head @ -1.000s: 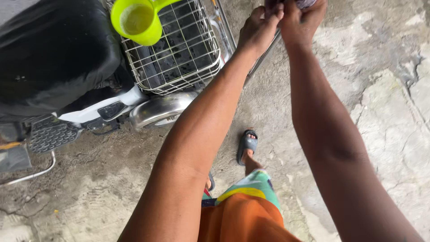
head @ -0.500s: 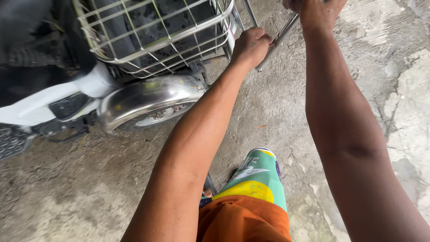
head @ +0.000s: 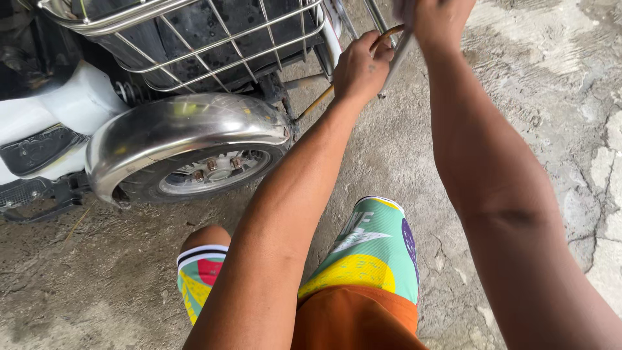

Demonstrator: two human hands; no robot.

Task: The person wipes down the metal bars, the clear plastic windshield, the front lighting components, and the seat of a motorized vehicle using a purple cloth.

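My left hand (head: 360,65) is closed around a thin brown rod (head: 315,102) that slants down towards the wheel, just behind the vehicle's rear. My right hand (head: 438,19) is at the top edge, partly cut off, its fingers closed on the upper end of a slanted silver metal bar (head: 395,58). The two hands are close together, the bar running between them. Both forearms reach forward over my knees, which are bent in colourful patterned shorts (head: 369,253).
A wire basket (head: 214,48) sits above a chrome fender (head: 175,126) and a small rear wheel (head: 207,175) at the upper left. White bodywork (head: 65,104) and a black footrest lie further left. Rough cracked concrete (head: 551,110) surrounds everything.
The view has dropped lower and closer to the wheel, and both knees now show. The green scoop in the basket has left the view. My left hand has shifted along onto the brown rod.
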